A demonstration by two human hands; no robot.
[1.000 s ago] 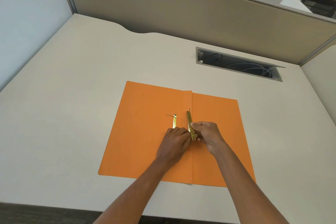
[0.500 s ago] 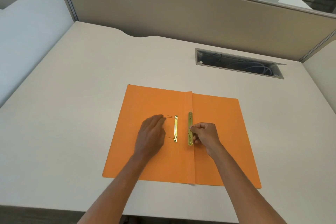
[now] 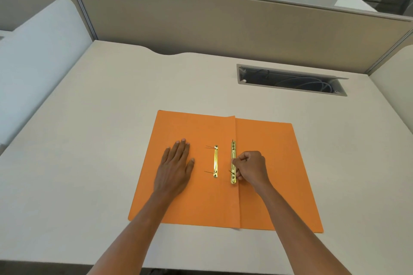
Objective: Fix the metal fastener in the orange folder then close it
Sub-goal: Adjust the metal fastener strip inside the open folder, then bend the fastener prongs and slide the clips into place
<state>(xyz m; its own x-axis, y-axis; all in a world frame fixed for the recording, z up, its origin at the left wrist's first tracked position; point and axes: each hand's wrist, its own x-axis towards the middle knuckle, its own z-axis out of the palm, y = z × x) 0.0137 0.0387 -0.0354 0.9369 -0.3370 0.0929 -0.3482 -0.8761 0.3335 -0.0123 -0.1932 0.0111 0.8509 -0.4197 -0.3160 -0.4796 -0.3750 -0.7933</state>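
Fastener strip (image 3: 233,163) against right fingers (image 3: 238,164) (curled)

A cable tray (image 3: 290,79) is recessed in the desk (image 3: 111,107).

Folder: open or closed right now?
Open. The folder lies spread flat on the desk, both flaps showing, with two metal strips exposed beside the crease.

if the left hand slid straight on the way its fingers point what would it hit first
The left hand lies flat on the orange folder, fingers pointing away toward the partition. Sliding on, it would cross the folder's far edge onto bare desk; nothing else appears in that line before the partition.
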